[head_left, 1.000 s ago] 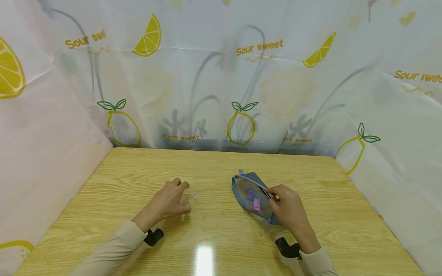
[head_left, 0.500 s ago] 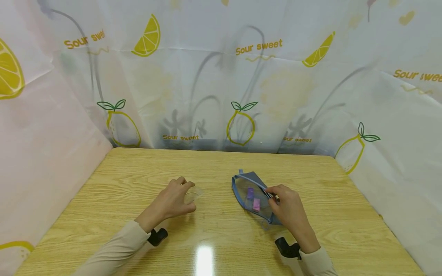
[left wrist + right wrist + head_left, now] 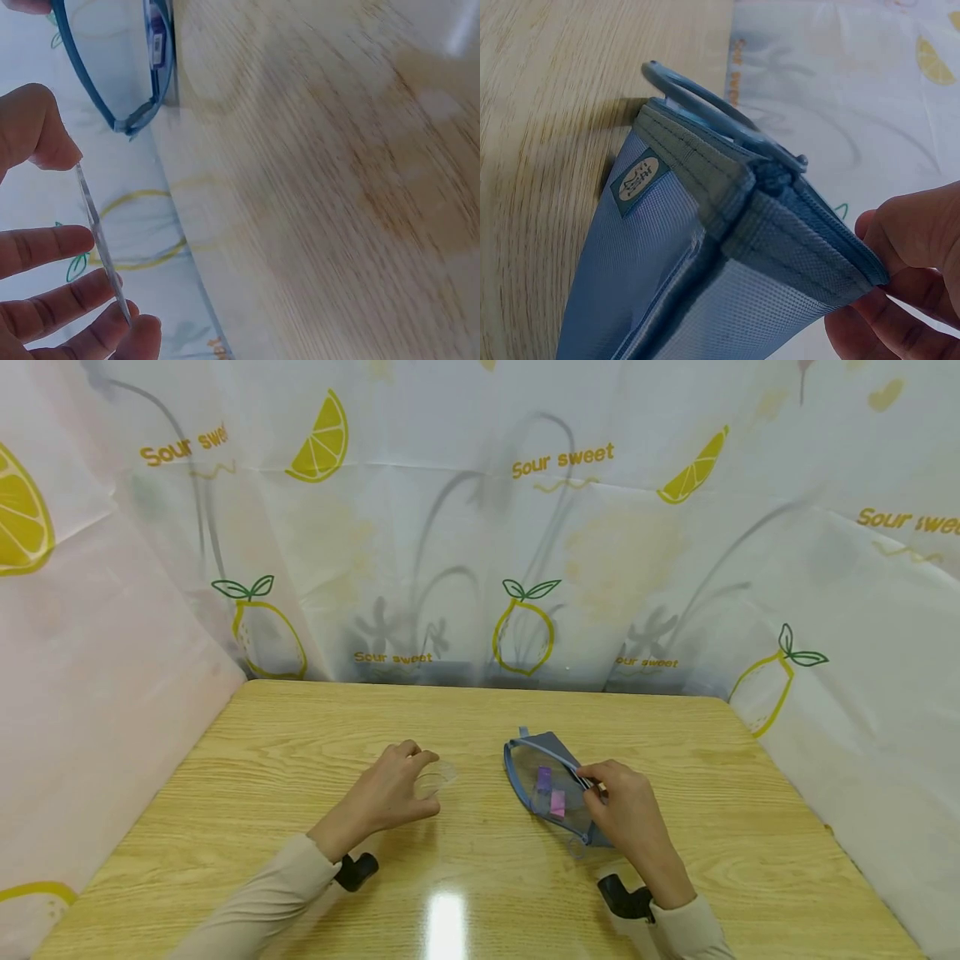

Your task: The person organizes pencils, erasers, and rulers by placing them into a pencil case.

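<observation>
My left hand (image 3: pixel 386 789) holds a thin, flat, clear plastic piece (image 3: pixel 444 773) between thumb and fingers, to the left of the pouch. A curved line shows on the piece in the head view. The left wrist view shows the piece (image 3: pixel 103 244) edge-on, held off the table. My right hand (image 3: pixel 630 814) pinches the right edge of a blue zip pouch (image 3: pixel 517 783), whose mouth gapes. Inside lie a purple item (image 3: pixel 543 779) and a pink item (image 3: pixel 557 803). In the right wrist view, thumb and fingers grip the zip edge of the pouch (image 3: pixel 667 225).
The wooden table (image 3: pixel 300 727) has a glare spot near its front. A pale curtain (image 3: pixel 450 527) printed with lemons hangs behind it and along both sides. Black wrist mounts (image 3: pixel 356 871) sit at both cuffs. A ring (image 3: pixel 705 97) hangs at the pouch corner.
My left hand has moved rightward with the clear plastic piece, closer to the pouch. My right hand and the pouch stay almost where they were.
</observation>
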Action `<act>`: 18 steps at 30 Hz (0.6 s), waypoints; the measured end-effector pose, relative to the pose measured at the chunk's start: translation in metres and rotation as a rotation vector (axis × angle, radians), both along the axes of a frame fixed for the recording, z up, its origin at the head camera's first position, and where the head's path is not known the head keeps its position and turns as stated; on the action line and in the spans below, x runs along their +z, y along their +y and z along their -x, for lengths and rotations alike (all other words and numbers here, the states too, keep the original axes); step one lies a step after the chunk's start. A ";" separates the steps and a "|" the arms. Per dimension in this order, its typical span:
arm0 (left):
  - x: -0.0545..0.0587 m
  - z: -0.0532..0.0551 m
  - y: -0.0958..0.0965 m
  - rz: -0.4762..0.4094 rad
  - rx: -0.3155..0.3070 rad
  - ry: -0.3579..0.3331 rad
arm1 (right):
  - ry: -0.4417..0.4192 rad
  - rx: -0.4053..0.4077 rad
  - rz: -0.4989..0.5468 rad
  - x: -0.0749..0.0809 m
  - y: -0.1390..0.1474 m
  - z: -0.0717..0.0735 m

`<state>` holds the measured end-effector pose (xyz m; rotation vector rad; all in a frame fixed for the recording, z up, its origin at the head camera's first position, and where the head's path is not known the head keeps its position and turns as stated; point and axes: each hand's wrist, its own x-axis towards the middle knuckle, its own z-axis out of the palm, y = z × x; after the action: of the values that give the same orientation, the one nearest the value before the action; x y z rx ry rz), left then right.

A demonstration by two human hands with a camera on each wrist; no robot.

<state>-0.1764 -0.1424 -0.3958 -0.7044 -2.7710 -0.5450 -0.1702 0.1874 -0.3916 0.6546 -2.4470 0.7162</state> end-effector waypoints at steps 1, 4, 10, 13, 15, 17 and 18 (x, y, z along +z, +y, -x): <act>0.001 0.000 0.001 -0.004 -0.004 0.005 | 0.001 -0.001 -0.001 0.000 0.000 0.000; 0.003 0.001 0.005 -0.025 -0.017 0.012 | 0.002 0.000 0.000 0.000 0.000 0.000; 0.007 0.002 0.012 -0.053 -0.037 0.010 | 0.004 0.005 0.003 0.000 0.000 0.001; 0.009 0.003 0.017 -0.065 -0.052 0.015 | 0.006 0.005 0.003 0.000 0.000 0.001; 0.010 0.003 0.019 -0.076 -0.058 0.020 | 0.006 0.003 0.000 0.000 0.000 0.001; 0.010 0.004 0.022 -0.086 -0.063 0.030 | 0.009 0.002 -0.003 0.001 0.000 0.001; 0.010 0.005 0.024 -0.094 -0.065 0.035 | 0.008 0.001 -0.004 0.001 0.000 0.000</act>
<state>-0.1810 -0.1188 -0.3859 -0.7772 -2.6788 -0.6644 -0.1706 0.1872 -0.3908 0.6592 -2.4415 0.7078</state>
